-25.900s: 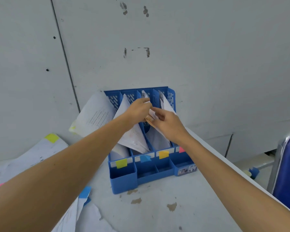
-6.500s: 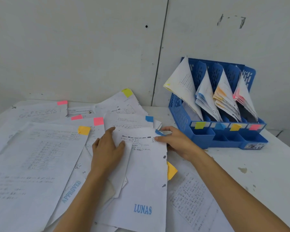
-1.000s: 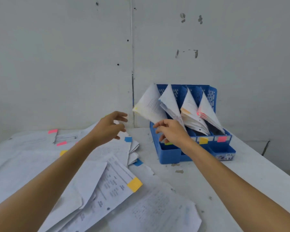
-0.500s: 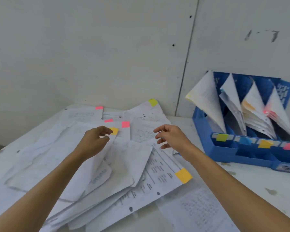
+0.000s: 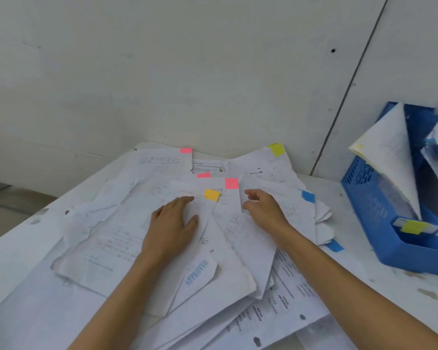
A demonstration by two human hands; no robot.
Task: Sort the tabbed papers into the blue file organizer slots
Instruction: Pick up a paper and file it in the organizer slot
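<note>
left hand (image 5: 171, 224) lies flat on the orange-tabbed paper (image 5: 122, 238); right hand (image 5: 263, 210) pinches the edge of the blue-tabbed paper (image 5: 291, 205)

Subject: person, seen as two arms only.
Left hand (image 5: 172, 223): bare; back of hand, knuckles, thumb visible.
Left forearm (image 5: 116, 299): bare up to near frame edge; slim, smooth outline.
Right hand (image 5: 262, 210): bare; back of hand and thumb visible.
Right forearm (image 5: 352, 286): bare up to near right corner; slim, smooth outline.
Nail detail: too blurred to tell.
</note>
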